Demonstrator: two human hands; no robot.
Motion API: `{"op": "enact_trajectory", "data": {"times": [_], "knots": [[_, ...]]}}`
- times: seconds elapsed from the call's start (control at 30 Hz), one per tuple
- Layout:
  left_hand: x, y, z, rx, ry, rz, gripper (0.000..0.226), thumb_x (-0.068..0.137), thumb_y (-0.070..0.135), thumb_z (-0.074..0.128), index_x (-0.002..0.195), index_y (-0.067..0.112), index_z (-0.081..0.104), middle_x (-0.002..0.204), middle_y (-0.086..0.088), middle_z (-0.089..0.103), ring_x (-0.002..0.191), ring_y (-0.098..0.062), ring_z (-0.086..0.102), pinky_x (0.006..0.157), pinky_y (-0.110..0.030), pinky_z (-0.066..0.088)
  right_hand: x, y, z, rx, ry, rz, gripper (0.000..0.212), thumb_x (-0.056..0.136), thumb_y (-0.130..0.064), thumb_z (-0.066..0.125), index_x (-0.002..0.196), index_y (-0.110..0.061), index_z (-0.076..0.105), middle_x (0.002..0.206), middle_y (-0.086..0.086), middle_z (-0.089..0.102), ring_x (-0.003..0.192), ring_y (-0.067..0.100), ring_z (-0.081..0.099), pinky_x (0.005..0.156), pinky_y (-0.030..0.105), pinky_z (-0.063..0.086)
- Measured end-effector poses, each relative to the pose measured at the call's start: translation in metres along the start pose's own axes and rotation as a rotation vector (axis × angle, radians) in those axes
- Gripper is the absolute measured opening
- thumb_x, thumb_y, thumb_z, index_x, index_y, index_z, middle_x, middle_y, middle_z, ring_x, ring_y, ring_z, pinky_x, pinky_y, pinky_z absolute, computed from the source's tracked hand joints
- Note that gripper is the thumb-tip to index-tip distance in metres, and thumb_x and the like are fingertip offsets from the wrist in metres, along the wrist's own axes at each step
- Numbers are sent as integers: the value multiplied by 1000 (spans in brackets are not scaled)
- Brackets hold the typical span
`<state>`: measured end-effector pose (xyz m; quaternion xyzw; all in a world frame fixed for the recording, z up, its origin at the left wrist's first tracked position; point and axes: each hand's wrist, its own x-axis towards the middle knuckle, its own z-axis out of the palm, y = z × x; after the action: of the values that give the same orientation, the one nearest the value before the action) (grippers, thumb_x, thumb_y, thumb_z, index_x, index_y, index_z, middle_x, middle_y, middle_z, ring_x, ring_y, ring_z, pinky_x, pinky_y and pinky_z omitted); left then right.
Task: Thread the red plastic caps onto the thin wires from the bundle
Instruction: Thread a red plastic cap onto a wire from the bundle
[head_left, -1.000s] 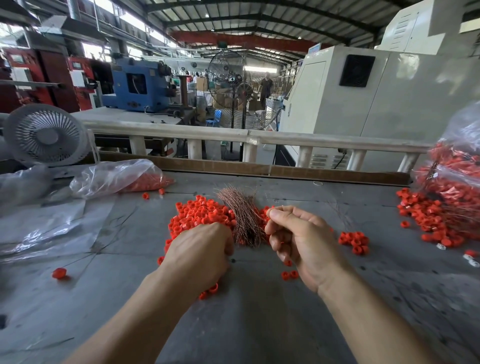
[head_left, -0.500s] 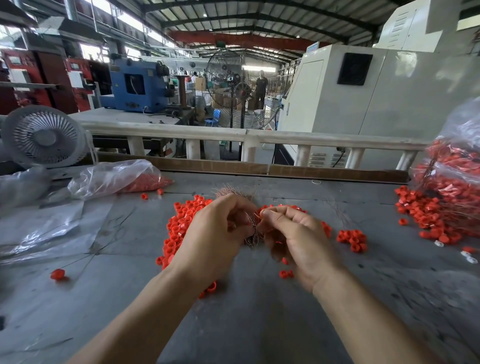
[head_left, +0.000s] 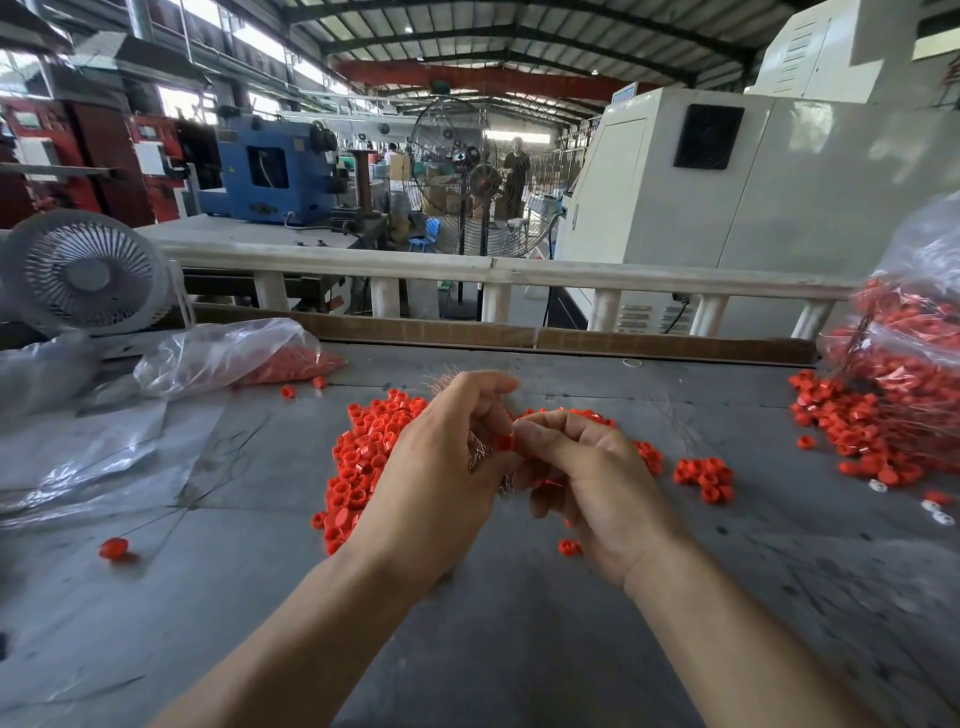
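Both hands meet over the red caps (head_left: 363, 457), right hand (head_left: 587, 478) pinching one.

Left hand (head_left: 441, 467): raised in front, back toward the viewer, fingers curled inward, touching the right hand.
Right hand (head_left: 587, 478): beside it, knuckles up, thumb and forefinger pinched together.
Forearms: bare, both reached far from the near edge, converging at centre.
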<state>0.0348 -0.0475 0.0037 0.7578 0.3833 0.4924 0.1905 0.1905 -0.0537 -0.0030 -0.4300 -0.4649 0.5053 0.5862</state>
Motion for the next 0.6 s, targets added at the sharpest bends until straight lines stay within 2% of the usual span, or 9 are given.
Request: {"op": "enact_trajectory", "data": {"times": [0.2,0.33,0.4,0.47,0.6], "knots": [[1,-2,1,-27,30,-2,64,82,5,82,132,33,53,97,20,65,95,0,63,81,-14,49,-1,-2,0,9,-12,-5,5,90,-14,73,86,-14,74,74,12,70,60,18,61,44,23,43],[0,-2,4,-67,103,-34,69,80,9,85,126,44,47,102,22,60,95,-3,63,79,-14,50,-2,-2,0,-2,12,-38,6,89,-11,74,84,-14,74,72,12,70,57,15,61,43,23,43],[1,-2,6,-79,160,-83,60,77,17,88,108,49,49,99,23,61,92,-2,63,73,-10,49,-2,-2,0,-2,32,-65,5,89,-10,75,85,-13,74,73,12,71,59,15,62,44,23,44],[2,-4,7,-88,182,-113,46,75,23,90,96,45,56,91,21,65,83,-5,65,68,-13,50,-2,-3,1,2,49,-87,6,90,-10,74,86,-14,74,73,9,71,59,13,62,45,22,45],[3,-7,10,-209,96,-100,31,79,10,85,88,34,68,80,13,74,76,-8,72,67,-19,56,-3,-4,2,19,60,-92,9,91,-9,72,84,-15,74,72,7,71,58,12,61,45,22,45]]}}
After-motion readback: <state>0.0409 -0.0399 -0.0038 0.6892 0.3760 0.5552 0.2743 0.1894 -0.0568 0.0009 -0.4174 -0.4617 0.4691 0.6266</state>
